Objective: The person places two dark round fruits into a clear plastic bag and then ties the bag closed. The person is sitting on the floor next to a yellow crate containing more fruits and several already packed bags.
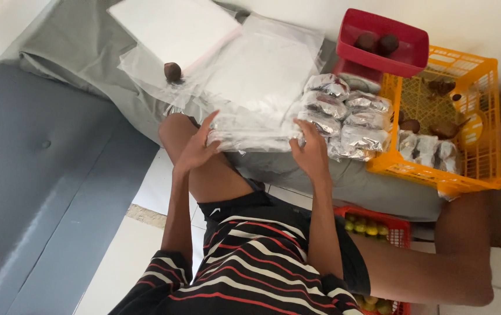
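Grey cloth point(87, 52) bears orange crate point(484, 175) of foil packets point(425, 149); both hands point(195, 151) clamp plastic bags point(250, 140).

Brightness: even, soft daylight, with no hard light source in view.
Brightest area: the white sheet point(174, 26) and pale wall above the orange crate point(437, 169), nearly washed out.
Glare: small glints on the foil packets point(347, 116) just left of the crate.
Shadows: faint and diffuse, darkest below the crate.
Blur: a foot at the frame edge right of the crate is smeared.
Sharpness: moderate, slightly soft throughout.
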